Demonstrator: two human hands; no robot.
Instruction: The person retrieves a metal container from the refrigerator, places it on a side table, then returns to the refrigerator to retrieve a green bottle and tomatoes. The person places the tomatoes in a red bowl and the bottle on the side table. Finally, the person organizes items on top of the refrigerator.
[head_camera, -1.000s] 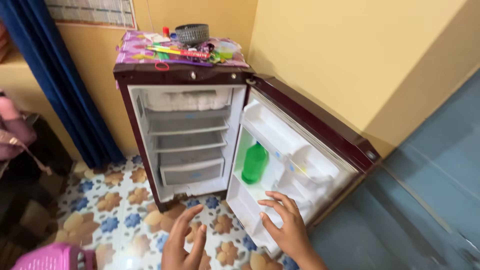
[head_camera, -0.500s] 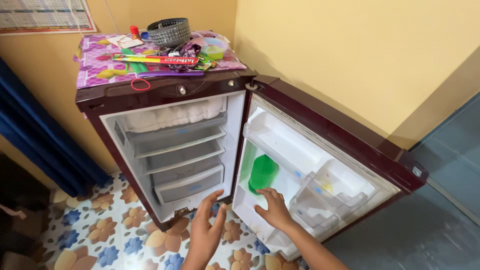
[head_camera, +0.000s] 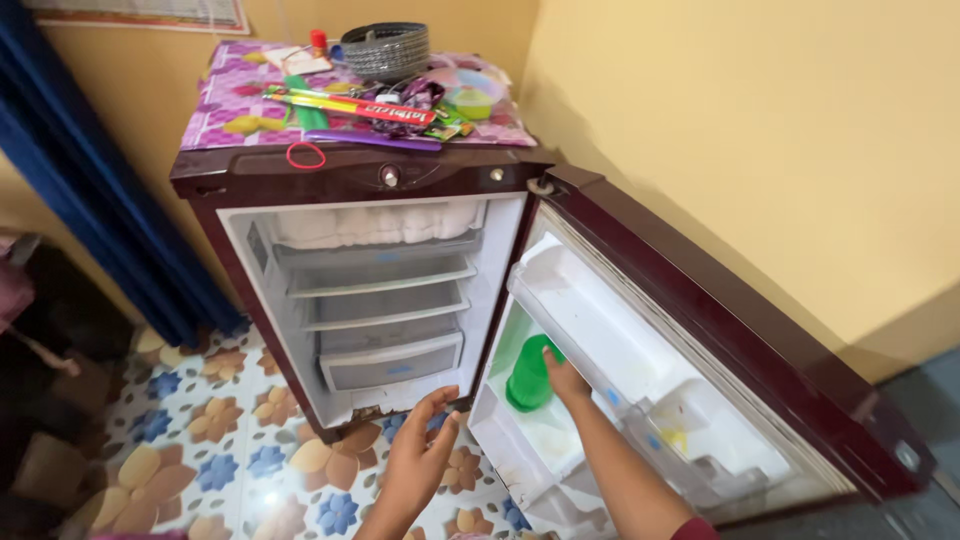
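A small dark red fridge (head_camera: 360, 178) stands with its door (head_camera: 720, 330) swung wide to the right. A green bottle (head_camera: 530, 375) stands in the door's lower shelf (head_camera: 510, 445). My right hand (head_camera: 566, 381) reaches into that shelf and closes on the bottle's upper part. My left hand (head_camera: 420, 460) hovers open in front of the fridge's bottom edge, holding nothing. Inside, several white shelves and a clear drawer (head_camera: 392, 362) are visible, with frost (head_camera: 375, 222) in the top compartment.
On the fridge top lies a floral cloth (head_camera: 235, 105) with a grey basket (head_camera: 385, 50), a red ring, pens and small packets. A blue curtain (head_camera: 90, 190) hangs at left. Yellow walls stand behind and to the right. The floor (head_camera: 220, 460) has flower-patterned tiles.
The view has come closer to the fridge. My right hand has moved from the front of the door shelf up onto the green bottle. My left hand has stayed low in front.
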